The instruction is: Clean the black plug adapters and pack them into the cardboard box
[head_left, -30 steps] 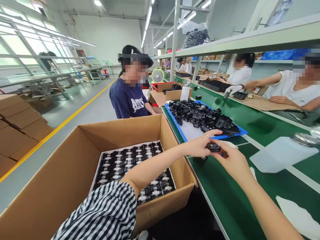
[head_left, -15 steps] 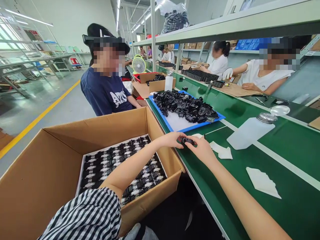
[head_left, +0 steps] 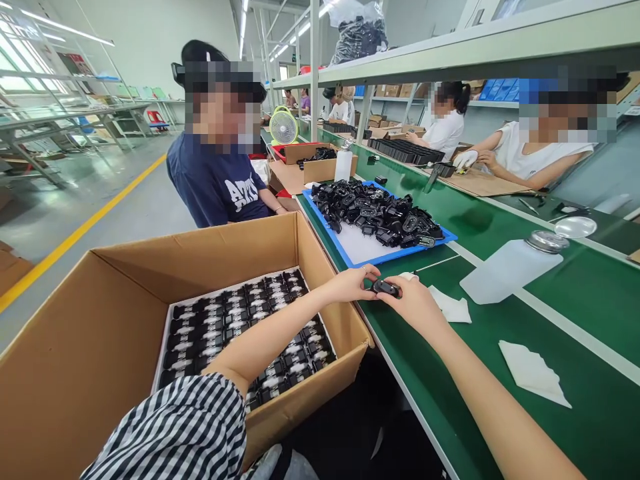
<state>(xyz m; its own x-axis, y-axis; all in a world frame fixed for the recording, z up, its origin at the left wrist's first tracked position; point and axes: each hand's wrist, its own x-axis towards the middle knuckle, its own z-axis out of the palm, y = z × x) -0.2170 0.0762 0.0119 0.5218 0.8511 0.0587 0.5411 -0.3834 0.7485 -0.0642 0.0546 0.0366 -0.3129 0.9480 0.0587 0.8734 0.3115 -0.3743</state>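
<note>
I see my left hand (head_left: pixel 350 285) and right hand (head_left: pixel 415 303) meeting over the near edge of the green worktop (head_left: pixel 575 313), fingers of both closed on one small black plug (head_left: pixel 386 288) held between them. Just right lies a white cloth (head_left: pixel 453 308). Beyond sits the blue tray (head_left: pixel 360 250) of black parts; left, the open cardboard box (head_left: pixel 125 347) of packed plugs.
</note>
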